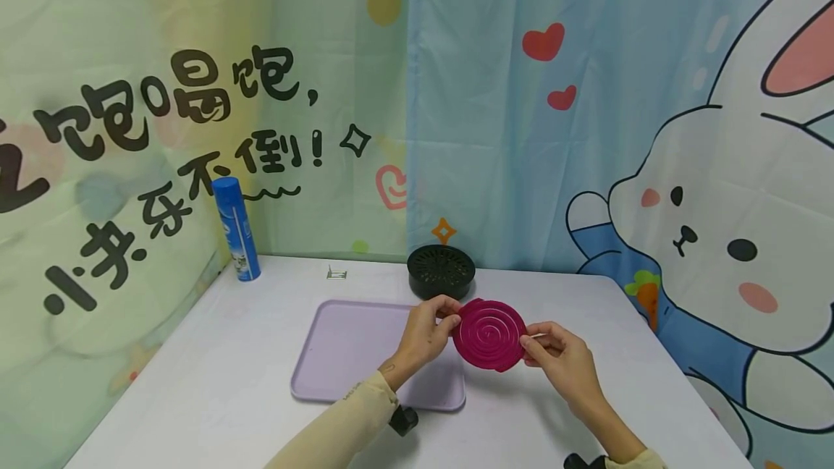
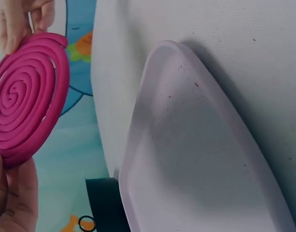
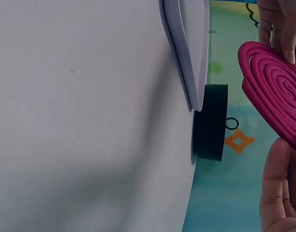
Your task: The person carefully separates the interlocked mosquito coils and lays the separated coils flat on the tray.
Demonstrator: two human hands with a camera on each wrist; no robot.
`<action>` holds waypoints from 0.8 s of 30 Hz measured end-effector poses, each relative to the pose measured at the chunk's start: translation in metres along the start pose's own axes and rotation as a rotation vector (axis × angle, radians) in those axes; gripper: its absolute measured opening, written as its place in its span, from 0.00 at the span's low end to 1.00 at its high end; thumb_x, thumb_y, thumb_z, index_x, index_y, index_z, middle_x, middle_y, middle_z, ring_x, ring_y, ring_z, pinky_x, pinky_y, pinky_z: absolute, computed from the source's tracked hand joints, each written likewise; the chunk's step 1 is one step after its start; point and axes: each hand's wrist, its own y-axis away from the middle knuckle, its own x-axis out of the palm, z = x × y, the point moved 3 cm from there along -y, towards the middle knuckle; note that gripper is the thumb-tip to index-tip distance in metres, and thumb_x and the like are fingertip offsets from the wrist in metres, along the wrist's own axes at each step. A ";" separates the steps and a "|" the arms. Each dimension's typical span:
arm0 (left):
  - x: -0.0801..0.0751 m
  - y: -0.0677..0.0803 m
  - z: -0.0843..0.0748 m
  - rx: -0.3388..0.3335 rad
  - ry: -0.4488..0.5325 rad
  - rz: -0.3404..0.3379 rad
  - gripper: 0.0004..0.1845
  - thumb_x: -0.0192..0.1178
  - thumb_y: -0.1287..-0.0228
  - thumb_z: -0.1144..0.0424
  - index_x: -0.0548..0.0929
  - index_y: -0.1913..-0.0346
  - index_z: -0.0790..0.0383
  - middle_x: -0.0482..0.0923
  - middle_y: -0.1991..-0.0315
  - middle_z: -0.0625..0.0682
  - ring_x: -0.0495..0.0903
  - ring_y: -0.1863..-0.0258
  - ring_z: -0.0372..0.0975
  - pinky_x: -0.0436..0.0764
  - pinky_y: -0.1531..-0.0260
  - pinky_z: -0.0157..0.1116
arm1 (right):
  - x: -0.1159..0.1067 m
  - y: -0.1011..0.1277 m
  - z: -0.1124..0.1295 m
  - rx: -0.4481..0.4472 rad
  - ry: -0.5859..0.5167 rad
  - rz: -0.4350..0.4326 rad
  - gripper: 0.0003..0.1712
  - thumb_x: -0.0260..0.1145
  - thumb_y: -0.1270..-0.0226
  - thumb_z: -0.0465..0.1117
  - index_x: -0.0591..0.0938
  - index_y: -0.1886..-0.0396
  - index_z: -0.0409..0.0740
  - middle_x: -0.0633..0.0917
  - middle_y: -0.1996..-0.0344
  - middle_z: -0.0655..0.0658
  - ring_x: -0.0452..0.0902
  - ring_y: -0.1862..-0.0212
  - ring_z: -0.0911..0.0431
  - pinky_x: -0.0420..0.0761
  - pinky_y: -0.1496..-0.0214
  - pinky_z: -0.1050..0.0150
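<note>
A magenta spiral coil disc is held above the white table, tilted toward me. My left hand pinches its left edge and my right hand pinches its right edge. The left wrist view shows the coil with fingertips at its top and bottom rims. In the right wrist view the coil is edge-on between both hands. A lilac tray lies on the table under and left of my left hand.
A round black vented holder stands behind the coil near the table's far edge. A blue spray can stands at the back left corner. A small metal stand lies behind the tray. Printed curtains hang close behind.
</note>
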 end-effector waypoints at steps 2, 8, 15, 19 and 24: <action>0.000 -0.001 0.000 0.008 -0.019 0.012 0.05 0.61 0.32 0.75 0.85 0.58 0.65 0.84 0.66 0.55 0.80 0.67 0.35 0.83 0.69 0.26 | 0.000 0.000 0.000 -0.011 0.014 0.006 0.15 0.69 0.30 0.41 0.82 0.49 0.38 0.88 0.60 0.38 0.88 0.62 0.49 0.87 0.60 0.70; 0.001 -0.001 -0.001 0.041 -0.084 0.069 0.05 0.58 0.31 0.76 0.82 0.59 0.65 0.83 0.65 0.55 0.79 0.65 0.36 0.80 0.66 0.26 | 0.000 0.001 0.001 -0.055 0.070 0.013 0.15 0.70 0.31 0.44 0.85 0.51 0.40 0.88 0.61 0.41 0.86 0.64 0.57 0.85 0.60 0.72; 0.004 0.001 -0.003 0.083 -0.122 0.146 0.05 0.57 0.31 0.77 0.81 0.59 0.67 0.81 0.66 0.56 0.74 0.68 0.34 0.77 0.67 0.26 | 0.001 0.000 0.006 -0.097 0.109 0.020 0.13 0.71 0.32 0.44 0.86 0.53 0.41 0.88 0.63 0.43 0.85 0.65 0.59 0.86 0.62 0.72; 0.005 0.003 -0.003 0.092 -0.125 0.155 0.05 0.57 0.32 0.77 0.82 0.60 0.68 0.81 0.67 0.56 0.74 0.68 0.34 0.76 0.69 0.26 | 0.002 0.002 0.007 -0.107 0.104 0.040 0.11 0.71 0.32 0.41 0.86 0.55 0.40 0.88 0.65 0.43 0.85 0.66 0.59 0.87 0.62 0.68; 0.004 0.003 -0.002 0.046 -0.086 0.133 0.05 0.61 0.33 0.75 0.85 0.59 0.66 0.85 0.65 0.55 0.80 0.66 0.37 0.79 0.67 0.26 | 0.001 0.003 0.008 -0.105 0.100 0.031 0.10 0.69 0.30 0.40 0.86 0.54 0.38 0.87 0.65 0.43 0.83 0.66 0.58 0.87 0.62 0.67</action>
